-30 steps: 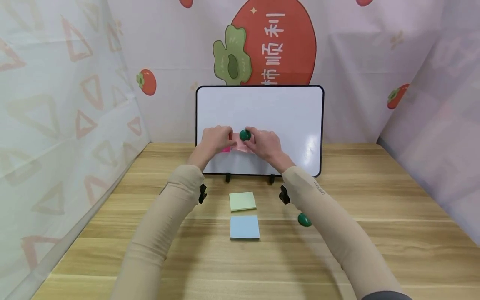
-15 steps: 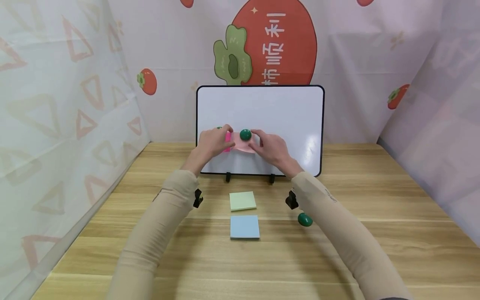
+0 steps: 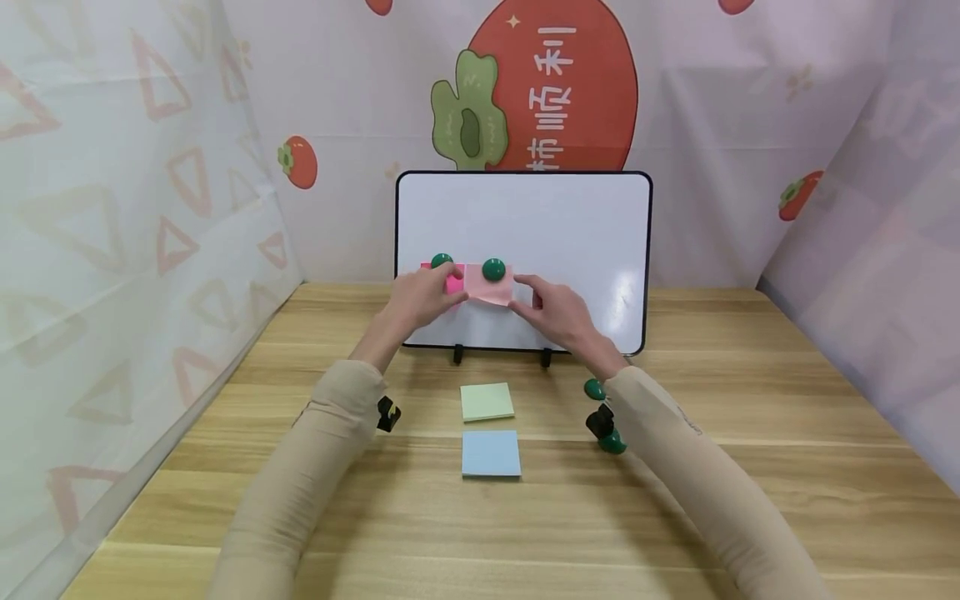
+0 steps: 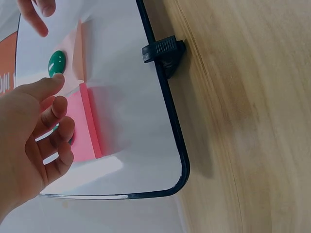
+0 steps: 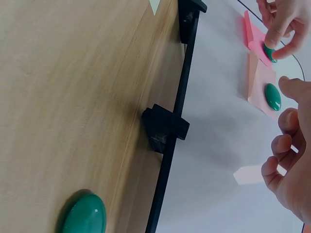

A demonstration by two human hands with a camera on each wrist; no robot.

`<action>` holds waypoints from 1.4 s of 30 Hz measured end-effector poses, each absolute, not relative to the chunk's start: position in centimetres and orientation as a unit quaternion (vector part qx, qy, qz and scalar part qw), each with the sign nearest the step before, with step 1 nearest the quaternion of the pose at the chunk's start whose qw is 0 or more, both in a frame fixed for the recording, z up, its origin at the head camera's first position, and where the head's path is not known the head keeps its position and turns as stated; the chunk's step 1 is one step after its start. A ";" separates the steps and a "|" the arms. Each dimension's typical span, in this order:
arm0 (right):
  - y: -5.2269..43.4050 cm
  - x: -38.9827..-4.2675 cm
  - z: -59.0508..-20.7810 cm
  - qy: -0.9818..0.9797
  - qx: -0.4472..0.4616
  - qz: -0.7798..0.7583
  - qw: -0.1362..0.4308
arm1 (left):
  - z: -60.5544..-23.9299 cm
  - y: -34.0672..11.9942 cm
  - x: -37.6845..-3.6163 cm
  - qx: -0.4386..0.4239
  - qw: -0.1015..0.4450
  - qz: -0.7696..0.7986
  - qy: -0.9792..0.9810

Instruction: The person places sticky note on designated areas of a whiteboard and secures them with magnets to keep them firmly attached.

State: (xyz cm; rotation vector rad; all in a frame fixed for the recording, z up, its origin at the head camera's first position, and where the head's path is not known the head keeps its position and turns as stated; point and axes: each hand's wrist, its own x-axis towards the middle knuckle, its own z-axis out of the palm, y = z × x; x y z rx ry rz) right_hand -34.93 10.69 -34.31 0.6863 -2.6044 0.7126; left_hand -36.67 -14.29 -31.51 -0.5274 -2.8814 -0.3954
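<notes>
A light pink sticky note [image 3: 477, 290] is held on the whiteboard [image 3: 570, 225] by a round green magnet [image 3: 493, 269]; its lower edge curls away from the board. Just left of it, a bright pink sticky note [image 4: 82, 145] hangs under another green magnet [image 3: 442, 262]. My left hand [image 3: 422, 300] hovers in front of the bright pink note, partly covering it, with fingers loosely bent and nothing between them. At the right side of the light pink note, my right hand [image 3: 558, 312] is off the magnet, thumb and fingers apart and holding nothing.
Black clips [image 5: 165, 127] hold the board's lower edge on the wooden table [image 3: 360, 517]. A pale green sticky pad [image 3: 487, 402] and a blue sticky pad [image 3: 491, 454] lie before it. Two green magnets [image 3: 595, 389] rest near the right forearm, one partly hidden by the wrist camera.
My right hand has let go of the magnet on the light pink note and drawn back right. My left hand has drawn back left and down, uncovering the other magnet and more bright pink.
</notes>
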 end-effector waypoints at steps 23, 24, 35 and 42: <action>13.3 -32.4 -35.8 -0.913 0.234 0.299 0.148 | -33.6 -14.7 -33.4 -0.177 0.038 -0.219 -0.959; 13.3 -32.3 -35.8 -0.914 0.234 0.298 0.147 | -33.6 -14.7 -33.3 -0.178 0.035 -0.218 -0.959; 14.5 -31.4 -36.6 -0.915 0.233 0.298 0.139 | -34.2 -14.9 -32.2 -0.195 0.019 -0.220 -0.956; 15.3 -31.0 -36.7 -0.916 0.232 0.300 0.132 | -34.4 -14.8 -31.8 -0.194 -0.001 -0.219 -0.956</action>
